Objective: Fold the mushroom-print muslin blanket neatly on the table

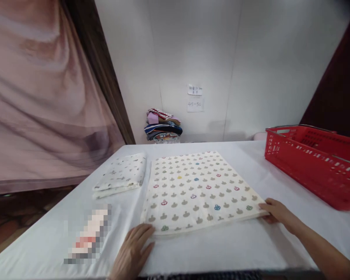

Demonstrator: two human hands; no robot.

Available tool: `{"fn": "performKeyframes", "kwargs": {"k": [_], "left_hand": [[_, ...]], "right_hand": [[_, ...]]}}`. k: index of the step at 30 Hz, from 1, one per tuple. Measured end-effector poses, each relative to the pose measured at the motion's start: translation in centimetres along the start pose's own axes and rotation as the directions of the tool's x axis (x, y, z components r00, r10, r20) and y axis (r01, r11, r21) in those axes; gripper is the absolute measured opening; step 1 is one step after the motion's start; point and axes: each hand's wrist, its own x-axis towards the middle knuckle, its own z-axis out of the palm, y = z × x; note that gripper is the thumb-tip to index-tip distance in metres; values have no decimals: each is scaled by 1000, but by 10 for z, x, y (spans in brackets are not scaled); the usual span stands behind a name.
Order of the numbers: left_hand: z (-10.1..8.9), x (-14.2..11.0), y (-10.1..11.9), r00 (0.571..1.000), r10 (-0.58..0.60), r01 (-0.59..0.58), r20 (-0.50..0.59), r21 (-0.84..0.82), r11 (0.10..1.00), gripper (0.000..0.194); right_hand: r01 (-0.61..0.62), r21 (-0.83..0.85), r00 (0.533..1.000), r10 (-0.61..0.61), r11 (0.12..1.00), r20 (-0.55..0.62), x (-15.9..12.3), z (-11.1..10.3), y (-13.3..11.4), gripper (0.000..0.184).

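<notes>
A cream cloth [192, 190] printed with small grey and coloured mushroom-like shapes lies folded flat on the white-covered table [216, 252]. My right hand [275, 212] pinches its near right corner, thumb on top and the other fingers partly hidden beneath the edge. At the near left corner, my left hand [134, 249] rests with fingers stretched out, their tips touching the cloth and the thumb apart. To the left lies a second folded cloth [121, 171], white with a small dark print.
A red plastic basket [312, 167] stands at the right. Against the back wall is a stack of folded fabrics [163, 126], below paper notes [195, 104]. A pixelated object [89, 233] lies at the front left. A pink curtain [46, 97] hangs on the left.
</notes>
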Motion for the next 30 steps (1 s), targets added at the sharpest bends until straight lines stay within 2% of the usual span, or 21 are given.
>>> {"fn": "performKeyframes", "kwargs": {"k": [2, 6, 7, 9, 12, 14, 19, 22, 24, 26, 28, 30], "left_hand": [[-3, 2, 1, 1000, 5, -5, 18, -2, 1000, 32], [-8, 9, 6, 998, 16, -14, 58, -36, 999, 34], [-9, 12, 7, 998, 12, -9, 68, -45, 999, 35], [-11, 16, 9, 996, 7, -2, 87, -57, 998, 34], [-14, 21, 13, 991, 15, -7, 129, -63, 998, 32], [-16, 23, 16, 987, 25, -12, 159, -78, 997, 32], [-15, 22, 22, 984, 34, -11, 177, -125, 992, 32], [-12, 22, 21, 983, 17, 4, 182, -115, 993, 32], [-8, 23, 19, 982, 16, 4, 186, -102, 995, 33], [-5, 23, 17, 983, 14, 2, 181, -87, 996, 33], [-3, 24, 16, 985, 3, 11, 171, -77, 997, 32], [-2, 25, 16, 986, -11, 23, 164, -72, 997, 30]], "right_hand": [[-39, 124, 998, 33, 992, 52, -5, -1, 0, 31], [6, 218, 998, -18, 976, 53, -8, -6, 2, 80], [29, 230, 998, -42, 973, 52, -7, -8, 3, 86], [62, 247, 994, -83, 967, 74, -4, -11, 5, 83], [63, 250, 989, -94, 966, 114, 3, -16, 9, 58], [71, 245, 987, -103, 967, 123, 6, -19, 11, 50], [100, 198, 969, -140, 975, 202, 7, -25, 14, 54], [90, 223, 952, -150, 971, 267, 8, -30, 19, 60], [125, 232, 935, -193, 965, 297, 11, -33, 25, 62], [217, 151, 924, -253, 964, 286, 18, -35, 33, 63], [333, -27, 924, -321, 942, 210, 27, -36, 43, 60], [417, -239, 909, -402, 877, 112, 38, -36, 52, 57]]}}
